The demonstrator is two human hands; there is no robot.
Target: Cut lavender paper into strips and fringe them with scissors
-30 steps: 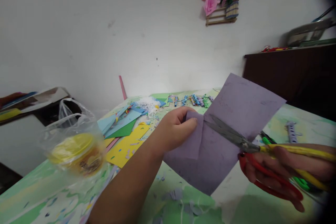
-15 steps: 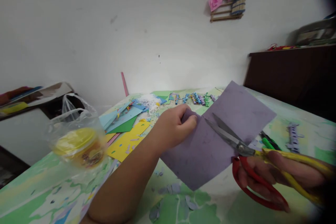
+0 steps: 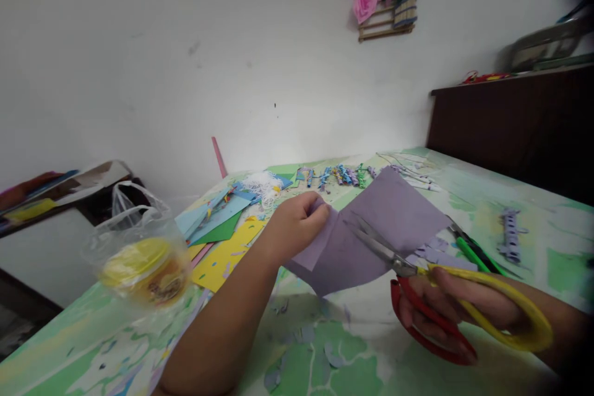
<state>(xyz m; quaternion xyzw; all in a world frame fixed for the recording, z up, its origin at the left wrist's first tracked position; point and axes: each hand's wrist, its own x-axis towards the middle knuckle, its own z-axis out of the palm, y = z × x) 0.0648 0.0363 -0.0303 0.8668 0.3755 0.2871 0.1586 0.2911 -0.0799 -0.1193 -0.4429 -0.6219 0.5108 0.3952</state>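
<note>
Pinched at its left side, a purple sheet of paper hangs from my left hand above the table. The sheet is creased near the fingers, with one flap folded over. My right hand is closed in the handles of a pair of scissors, one loop red and the other yellow. The scissors' blades lie against the middle of the sheet, slightly parted, pointing up and left toward my left hand. Whether the paper sits between both blades I cannot tell.
A bagged tub with a yellow lid stands left. Coloured paper sheets, white shredded strips and several small paper rolls lie behind my hands. At right are green-handled scissors and a punched purple roll. Paper scraps lie in front.
The purple sheet has dropped and moved left, and its left part now folds over. The scissors, in my right hand, moved left along with it. The view has shifted slightly right.
</note>
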